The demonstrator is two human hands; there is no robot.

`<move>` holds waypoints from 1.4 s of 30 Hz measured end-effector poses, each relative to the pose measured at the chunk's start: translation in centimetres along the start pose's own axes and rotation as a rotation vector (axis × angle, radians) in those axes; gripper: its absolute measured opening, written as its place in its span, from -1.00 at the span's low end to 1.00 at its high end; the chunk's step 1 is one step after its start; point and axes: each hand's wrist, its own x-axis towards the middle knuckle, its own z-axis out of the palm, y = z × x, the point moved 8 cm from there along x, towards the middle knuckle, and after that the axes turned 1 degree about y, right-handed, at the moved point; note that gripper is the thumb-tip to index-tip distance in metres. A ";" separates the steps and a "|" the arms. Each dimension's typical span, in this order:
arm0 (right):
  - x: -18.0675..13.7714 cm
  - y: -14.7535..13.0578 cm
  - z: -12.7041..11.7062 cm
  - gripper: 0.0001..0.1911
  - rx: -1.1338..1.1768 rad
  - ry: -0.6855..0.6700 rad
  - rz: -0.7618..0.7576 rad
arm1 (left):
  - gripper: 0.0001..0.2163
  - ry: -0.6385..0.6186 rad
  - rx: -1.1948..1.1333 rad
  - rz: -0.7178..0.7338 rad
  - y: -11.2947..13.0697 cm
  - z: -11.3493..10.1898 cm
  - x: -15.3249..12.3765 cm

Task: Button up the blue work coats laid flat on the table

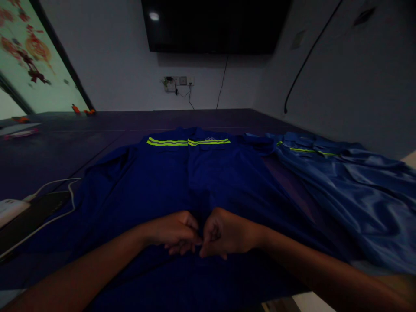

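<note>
Shadow hides whether the fingertips of the left hand (pixel 178 232) and right hand (pixel 229 234) pinch any cloth of the dark blue work jacket (pixel 156 177). The white print (pixel 212 139) on its chest is too small to read. The paler blue garment (pixel 351 186) is blurred and runs off the right edge. The left edge cuts the white charger (pixel 13 210) and dark phone (pixel 42 212); the top edge cuts the television (pixel 214 26). Small orange objects (pixel 76 108) at the back stay unidentifiable.
</note>
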 end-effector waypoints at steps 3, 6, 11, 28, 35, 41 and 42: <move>0.2 0.6 0.0 -0.79 0.045 -0.008 0.058 | -0.87 -0.033 -0.024 0.030 0.1 0.2 0.1; 0.3 0.9 0.1 -0.80 0.038 0.001 0.088 | -0.86 -0.033 -0.017 0.015 -0.2 0.2 0.2; 0.3 1.3 -0.4 -0.77 0.024 0.078 0.131 | -0.84 0.011 -0.044 0.049 0.0 -0.1 0.4; 0.2 -1.2 -6.0 -0.50 -0.425 0.615 -0.175 | -0.72 -0.235 -0.224 0.281 2.7 1.1 -1.7; 1.0 -0.3 -6.3 -0.53 -0.439 0.614 -0.215 | -0.64 -0.208 -0.208 0.330 2.1 0.9 -1.0; 1.0 2.5 -10.4 -0.75 -0.389 0.925 -0.117 | -0.70 1.043 0.033 0.474 1.5 -10.3 -2.3; 1.3 2.8 -10.9 -0.73 -0.414 0.936 -0.098 | -0.74 1.142 0.146 0.474 1.6 -11.1 -2.5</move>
